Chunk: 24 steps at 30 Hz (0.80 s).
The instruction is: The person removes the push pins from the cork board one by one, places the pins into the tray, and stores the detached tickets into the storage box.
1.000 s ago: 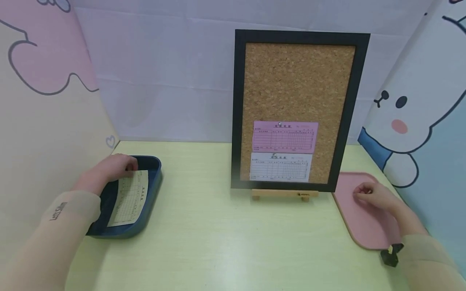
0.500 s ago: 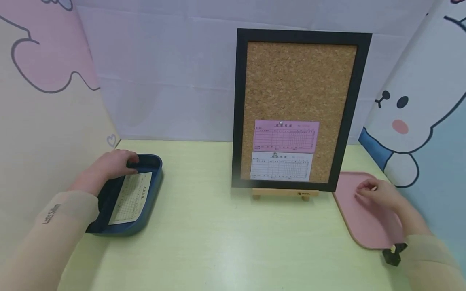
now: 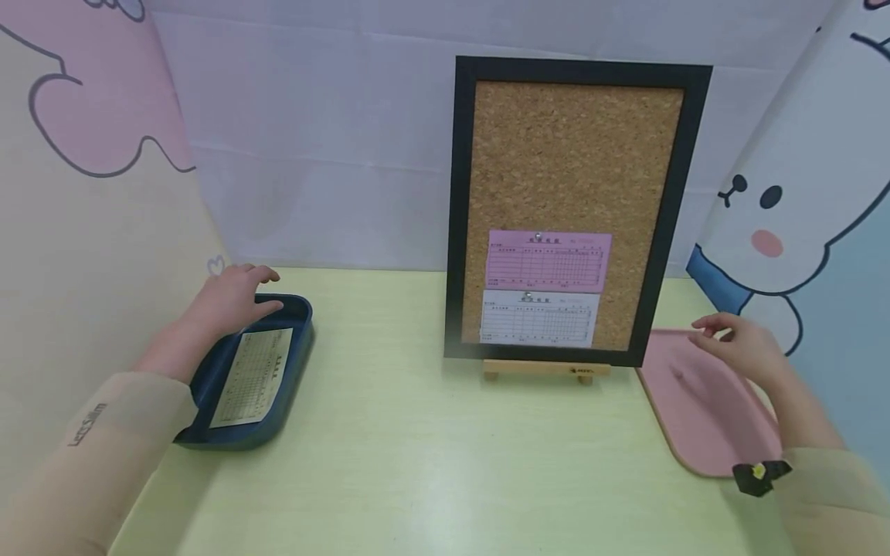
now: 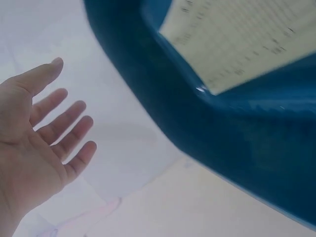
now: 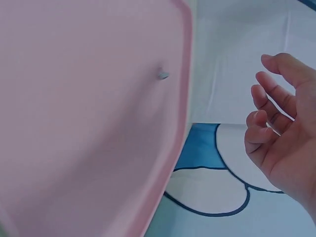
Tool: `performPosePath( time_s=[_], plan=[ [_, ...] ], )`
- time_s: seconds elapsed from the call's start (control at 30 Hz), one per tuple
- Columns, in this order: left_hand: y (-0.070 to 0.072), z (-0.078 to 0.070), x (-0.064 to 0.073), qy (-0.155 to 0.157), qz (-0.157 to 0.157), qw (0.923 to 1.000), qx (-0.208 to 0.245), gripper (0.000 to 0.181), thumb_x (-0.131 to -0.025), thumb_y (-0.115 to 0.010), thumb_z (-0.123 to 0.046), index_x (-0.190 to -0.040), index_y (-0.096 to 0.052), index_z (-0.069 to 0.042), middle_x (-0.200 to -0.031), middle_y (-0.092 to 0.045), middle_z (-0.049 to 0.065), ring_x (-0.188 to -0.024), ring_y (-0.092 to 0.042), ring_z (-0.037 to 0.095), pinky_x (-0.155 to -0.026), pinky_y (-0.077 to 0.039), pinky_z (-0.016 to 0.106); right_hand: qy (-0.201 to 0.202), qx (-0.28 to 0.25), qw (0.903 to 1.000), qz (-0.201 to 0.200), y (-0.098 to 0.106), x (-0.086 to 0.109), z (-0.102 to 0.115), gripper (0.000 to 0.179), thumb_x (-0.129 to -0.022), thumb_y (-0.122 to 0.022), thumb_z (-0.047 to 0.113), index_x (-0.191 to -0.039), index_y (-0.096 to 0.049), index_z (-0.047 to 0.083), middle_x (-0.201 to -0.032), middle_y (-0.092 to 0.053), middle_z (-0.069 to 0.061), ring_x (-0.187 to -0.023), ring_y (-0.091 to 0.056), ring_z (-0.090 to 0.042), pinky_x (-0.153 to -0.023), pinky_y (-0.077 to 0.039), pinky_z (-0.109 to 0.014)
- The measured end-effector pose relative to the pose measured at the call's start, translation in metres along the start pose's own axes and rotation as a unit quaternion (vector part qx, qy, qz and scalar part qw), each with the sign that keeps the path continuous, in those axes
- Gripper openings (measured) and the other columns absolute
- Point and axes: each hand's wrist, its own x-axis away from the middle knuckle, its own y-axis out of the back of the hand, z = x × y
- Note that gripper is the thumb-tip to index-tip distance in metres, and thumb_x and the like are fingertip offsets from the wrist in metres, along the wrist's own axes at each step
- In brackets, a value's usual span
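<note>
My left hand [image 3: 232, 301] hovers over the back of a dark blue tray [image 3: 295, 371], fingers spread and holding nothing. In that tray lies a pale yellow printed form slip [image 3: 253, 378]; the left wrist view shows the slip [image 4: 242, 39] apart from my left hand [image 4: 44, 128]. My right hand [image 3: 744, 347] is raised over a pink tray [image 3: 709, 432], its fingers loosely curled with nothing between them. A small silvery pushpin [image 5: 163, 75] sits on the pink tray in the right wrist view, away from my right hand [image 5: 281, 118].
A black-framed cork board [image 3: 570, 162] stands on a small wooden easel [image 3: 545, 369] between the trays. Pinned low on it are a pink form slip [image 3: 548, 262] and a white form slip [image 3: 538, 318]. Printed walls rise on both sides of the pale table [image 3: 431, 463].
My left hand has let go of the yellow slip and lifted up, its fingers spreading. My right hand has risen from the pink tray, its fingers loosening.
</note>
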Motion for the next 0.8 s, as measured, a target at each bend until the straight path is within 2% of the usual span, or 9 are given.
performPosePath(
  time_s=[0.13, 0.37, 0.6, 0.7, 0.8],
  plan=[
    [0.007, -0.012, 0.002, -0.001, -0.026, 0.9996, 0.001, 0.048, -0.088, -0.065, -0.027, -0.125, -0.052, 0.001, -0.123, -0.054, 0.028, -0.110, -0.048, 0.047, -0.087, -0.037, 0.063, -0.011, -0.001, 0.9993, -0.037, 0.005, 0.002, 0.010, 0.044, -0.091, -0.060, 0.038, -0.112, -0.058, 0.000, -0.091, -0.059, -0.012, -0.078, -0.050, -0.021, -0.055, -0.040, -0.024],
    [0.018, -0.038, 0.006, 0.002, -0.069, 0.9976, 0.006, 0.046, -0.089, -0.064, -0.025, -0.125, -0.053, 0.001, -0.128, -0.049, 0.030, -0.116, -0.041, 0.050, -0.093, -0.032, 0.066, -0.027, -0.007, 0.9953, -0.093, 0.015, 0.004, 0.032, 0.047, -0.091, -0.058, 0.042, -0.113, -0.056, 0.000, -0.099, -0.059, -0.020, -0.085, -0.050, -0.028, -0.057, -0.039, -0.024],
    [0.023, -0.063, 0.010, 0.008, -0.127, 0.9911, 0.039, 0.047, -0.088, -0.064, -0.024, -0.128, -0.051, -0.002, -0.131, -0.045, 0.028, -0.117, -0.038, 0.050, -0.092, -0.031, 0.065, -0.033, -0.021, 0.9904, -0.133, 0.024, 0.009, 0.059, 0.052, -0.091, -0.053, 0.046, -0.120, -0.052, 0.003, -0.104, -0.058, -0.021, -0.089, -0.046, -0.024, -0.069, -0.037, -0.037],
    [0.024, -0.075, 0.012, 0.007, -0.157, 0.9861, 0.053, 0.048, -0.087, -0.066, -0.023, -0.128, -0.050, -0.003, -0.130, -0.046, 0.027, -0.116, -0.039, 0.050, -0.089, -0.031, 0.063, -0.029, -0.031, 0.9870, -0.155, 0.027, 0.012, 0.070, 0.050, -0.091, -0.054, 0.046, -0.120, -0.053, 0.005, -0.101, -0.058, -0.017, -0.085, -0.043, -0.016, -0.073, -0.036, -0.039],
    [0.025, -0.085, 0.014, 0.002, -0.187, 0.9799, 0.070, 0.048, -0.086, -0.067, -0.021, -0.127, -0.050, -0.003, -0.130, -0.045, 0.026, -0.117, -0.038, 0.049, -0.088, -0.031, 0.062, -0.024, -0.048, 0.9832, -0.174, 0.029, 0.016, 0.080, 0.047, -0.090, -0.056, 0.046, -0.120, -0.055, 0.009, -0.095, -0.058, -0.001, -0.082, -0.041, -0.003, -0.074, -0.034, -0.034]
  ],
)
